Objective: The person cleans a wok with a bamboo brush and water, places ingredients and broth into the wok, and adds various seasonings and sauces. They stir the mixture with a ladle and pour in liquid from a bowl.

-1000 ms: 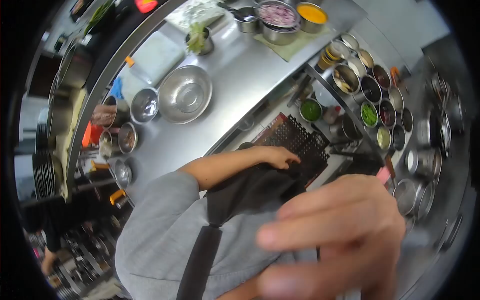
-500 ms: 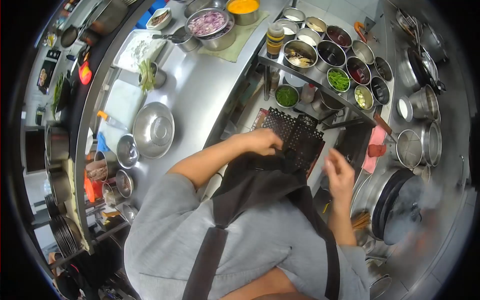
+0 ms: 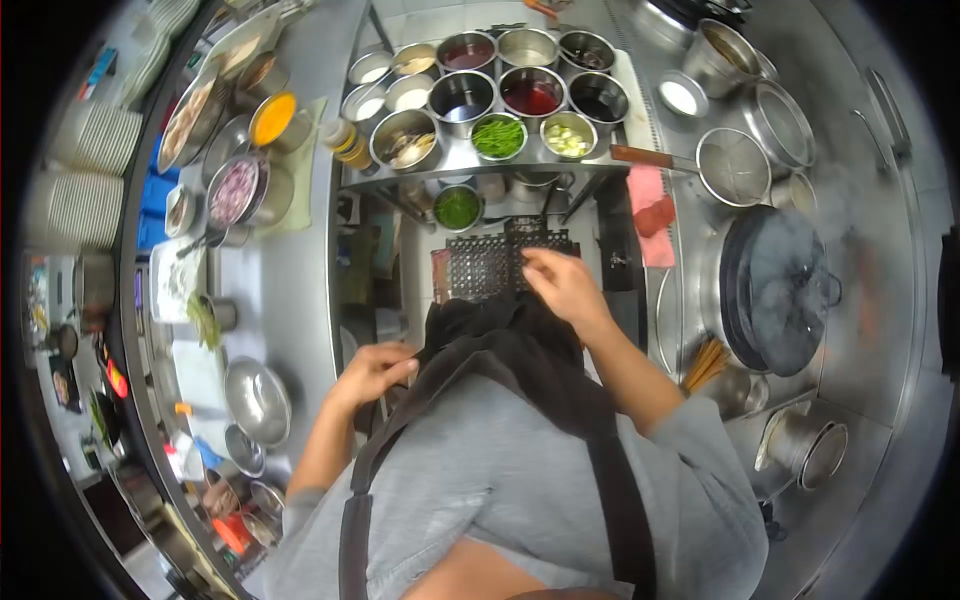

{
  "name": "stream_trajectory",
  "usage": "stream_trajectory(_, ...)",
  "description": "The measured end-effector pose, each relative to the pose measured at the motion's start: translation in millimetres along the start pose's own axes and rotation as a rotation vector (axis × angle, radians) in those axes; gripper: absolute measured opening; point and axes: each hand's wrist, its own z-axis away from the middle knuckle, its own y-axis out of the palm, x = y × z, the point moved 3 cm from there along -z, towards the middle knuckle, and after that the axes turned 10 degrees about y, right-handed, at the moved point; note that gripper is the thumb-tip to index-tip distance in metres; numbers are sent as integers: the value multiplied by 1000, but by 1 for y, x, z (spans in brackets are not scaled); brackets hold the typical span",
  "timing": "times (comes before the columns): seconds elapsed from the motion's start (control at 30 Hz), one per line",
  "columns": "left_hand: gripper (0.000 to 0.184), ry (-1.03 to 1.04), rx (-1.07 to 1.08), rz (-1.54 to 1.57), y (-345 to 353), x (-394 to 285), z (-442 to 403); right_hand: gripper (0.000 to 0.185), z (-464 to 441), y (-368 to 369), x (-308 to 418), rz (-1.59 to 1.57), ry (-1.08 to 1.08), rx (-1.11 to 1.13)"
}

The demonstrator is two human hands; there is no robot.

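My left hand [image 3: 378, 372] is at the left side of the black apron [image 3: 480, 350], beside the steel counter's edge. Its fingers are loosely bent with the thumb apart, and I see nothing in it. My right hand [image 3: 562, 285] hangs in the air in front of the apron, above the floor. Its fingers point left, slightly curled, and it appears to hold nothing. Beyond it is a black perforated mat [image 3: 480, 266]. Ahead stands a steel shelf [image 3: 360, 178] with several round pots, among them chopped green vegetable [image 3: 498, 138] and a dark red liquid [image 3: 531, 95].
On the left counter [image 3: 300, 300] are a steel bowl [image 3: 258, 402], chopped onion [image 3: 234, 192] and an orange liquid [image 3: 273, 118]. On the right a steaming pot lid [image 3: 790, 290], a wooden-handled strainer [image 3: 735, 166] and a pink cloth [image 3: 656, 235]. Chopped herbs [image 3: 458, 207] sit below the shelf.
My view has turned right, so the shelf is now straight ahead. My left hand has moved from the apron's front to its left side; my right hand has come inward before the apron.
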Motion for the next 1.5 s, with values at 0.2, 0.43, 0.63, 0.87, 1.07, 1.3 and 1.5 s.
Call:
stream_trajectory(0.2, 12, -176, 85, 56, 13, 26, 27, 27, -33, -1, 19, 25, 14, 94)
stream_trajectory(0.43, 11, -166, 67, -258, 19, 30, 26, 28, -3, 40, -13, 178, 20, 320)
stream_trajectory(0.63, 16, -21, 128, -721, 32, 53, 30, 27, 2, 54, -8, 217, 1, 270)
stream_trajectory(0.87, 19, 102, 244, -692, 12, 78, 51, 27, 24, 53, -3, 158, 61, 73)
stream_trajectory(1.07, 28, 129, 419, -286, -23, 27, 76, 29, 80, 53, -34, 233, 188, -43)
stream_trajectory(1.3, 27, 72, 584, -345, -35, 41, 69, 30, 129, 73, -36, 250, 244, -124)
stream_trajectory(1.5, 23, 66, 591, -357, -38, 31, 88, 28, 138, 83, -34, 209, 289, -144)
